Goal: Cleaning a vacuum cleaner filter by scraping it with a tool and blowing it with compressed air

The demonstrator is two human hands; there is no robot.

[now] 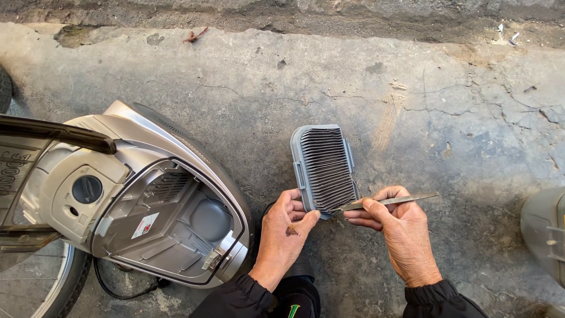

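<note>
Cracked concrete (376,88) — left hand (286,227) grips one pleated filter (325,168), right hand (397,227) pinches one metal tool (400,200).

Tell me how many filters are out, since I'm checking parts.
1: the pleated grey filter, held at its lower edge by the left hand. The right hand holds a metal tool against it. Others may be hidden.

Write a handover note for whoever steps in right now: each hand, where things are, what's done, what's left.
Left hand: grips the lower edge of the grey rectangular pleated filter, held above the cracked concrete ground.
Right hand: holds a thin flat metal tool, tip at the filter's bottom pleats.
Done: filter is out; the silver vacuum cleaner body lies on the left, its compartment open.
Left: pleats look dark with dust; filter not yet refitted.
</note>
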